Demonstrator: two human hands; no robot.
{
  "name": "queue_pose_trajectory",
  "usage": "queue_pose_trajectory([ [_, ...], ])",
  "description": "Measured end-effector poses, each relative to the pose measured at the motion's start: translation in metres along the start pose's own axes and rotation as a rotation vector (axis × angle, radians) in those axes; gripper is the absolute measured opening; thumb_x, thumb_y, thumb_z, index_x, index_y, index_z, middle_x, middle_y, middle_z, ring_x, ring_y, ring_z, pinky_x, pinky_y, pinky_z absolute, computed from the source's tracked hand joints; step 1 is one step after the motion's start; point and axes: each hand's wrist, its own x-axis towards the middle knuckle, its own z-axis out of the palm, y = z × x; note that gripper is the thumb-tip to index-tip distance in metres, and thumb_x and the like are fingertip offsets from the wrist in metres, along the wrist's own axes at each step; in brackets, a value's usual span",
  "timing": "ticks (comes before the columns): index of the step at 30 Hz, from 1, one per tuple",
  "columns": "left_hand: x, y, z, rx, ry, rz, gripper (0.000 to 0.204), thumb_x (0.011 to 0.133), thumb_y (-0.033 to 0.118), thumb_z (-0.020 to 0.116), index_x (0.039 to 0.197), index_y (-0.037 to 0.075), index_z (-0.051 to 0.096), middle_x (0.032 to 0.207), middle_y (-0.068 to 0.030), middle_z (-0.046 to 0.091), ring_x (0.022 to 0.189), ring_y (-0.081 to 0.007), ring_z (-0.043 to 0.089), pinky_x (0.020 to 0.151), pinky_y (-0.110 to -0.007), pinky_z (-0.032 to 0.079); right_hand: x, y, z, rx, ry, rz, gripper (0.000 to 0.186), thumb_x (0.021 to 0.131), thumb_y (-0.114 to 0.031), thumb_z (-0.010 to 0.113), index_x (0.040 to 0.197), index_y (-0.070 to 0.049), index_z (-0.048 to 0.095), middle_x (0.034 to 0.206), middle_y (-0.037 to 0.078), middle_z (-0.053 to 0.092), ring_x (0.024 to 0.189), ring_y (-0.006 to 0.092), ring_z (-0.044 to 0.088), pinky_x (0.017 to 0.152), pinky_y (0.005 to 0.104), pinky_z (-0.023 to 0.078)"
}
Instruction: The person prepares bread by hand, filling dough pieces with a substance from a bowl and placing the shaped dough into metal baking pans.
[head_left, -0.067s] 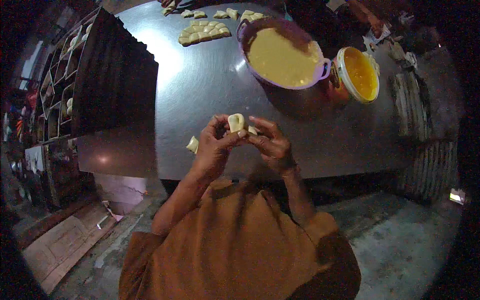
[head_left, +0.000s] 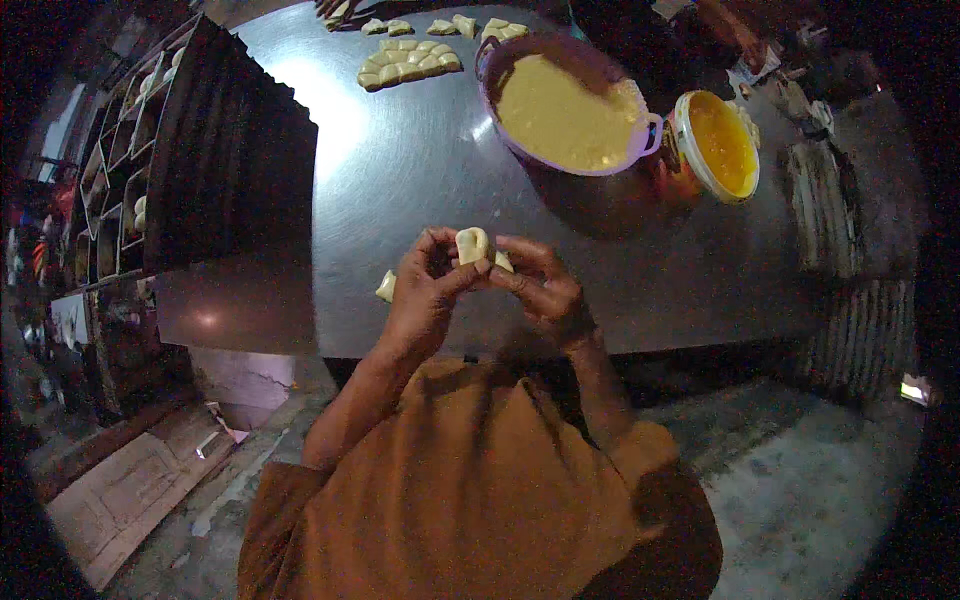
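A pale dough piece (head_left: pixel 470 246), folded over into a loop, is held up between my hands above the near part of the table. My left hand (head_left: pixel 428 290) pinches its lower left with the thumb and curled fingers. From the other side, my right hand (head_left: pixel 548 291) grips the right end of the dough, thumb and fingers pressed round it. Part of the dough is hidden by the fingers. Against the outer side of my left hand a second dough piece (head_left: pixel 385 287) lies on the table, partly covered.
Beyond my hands stand a wide two-handled basin (head_left: pixel 640 160) of pale yellow batter and a tilted bucket (head_left: pixel 688 140) with orange-yellow filling. Shaped dough pieces (head_left: pixel 408 68) sit together farther back. A dark rack (head_left: pixel 235 150) flanks the metal table (head_left: pixel 400 170). Other people's hands (head_left: pixel 745 45) show at the far edge.
My right hand's fingers have drawn in slightly toward the dough. My left hand has shifted a little left, covering more of the loose dough piece.
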Motion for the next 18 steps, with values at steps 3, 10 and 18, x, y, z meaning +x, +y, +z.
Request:
queue_pose_trajectory([
  [3, -0.009, 0.026, -0.011, 0.275, -0.007, -0.047, 0.018, 0.086, 0.004, 0.066, 0.103, 0.003, 0.06, 0.098, -0.0023, 0.061, 0.087, -0.0126, 0.06, 0.077, -0.028, 0.051, 0.013, -0.015, -0.009, -0.075, -0.099, 0.02, 0.028, 0.081, -0.005, 0.071, 0.108, -0.011, 0.07, 0.115, 0.01, 0.062, 0.102, 0.0205, 0.064, 0.078, 0.0308, 0.057],
  [10, -0.003, 0.039, -0.049, 0.411, -0.274, -0.059, 0.019, 0.089, 0.014, 0.066, 0.104, 0.003, 0.065, 0.093, -0.0035, 0.064, 0.079, -0.0091, 0.057, 0.07, -0.025, 0.047, 0.052, -0.012, -0.004, 0.225, -0.183, 0.169, 0.019, 0.075, -0.002, 0.074, 0.094, -0.006, 0.07, 0.086, 0.007, 0.066, 0.083, 0.0213, 0.067, 0.066, 0.0328, 0.054],
  [18, 0.02, 0.017, -0.071, -0.013, -0.139, -0.447, 0.032, 0.093, 0.037, 0.064, 0.105, 0.008, 0.064, 0.085, -0.0005, 0.065, 0.069, -0.0099, 0.057, 0.048, -0.022, 0.04, 0.062, -0.037, 0.012, -0.115, 0.028, -0.018, 0.038, 0.071, 0.003, 0.075, 0.107, -0.008, 0.069, 0.096, 0.011, 0.068, 0.087, 0.0246, 0.067, 0.072, 0.0346, 0.055],
])
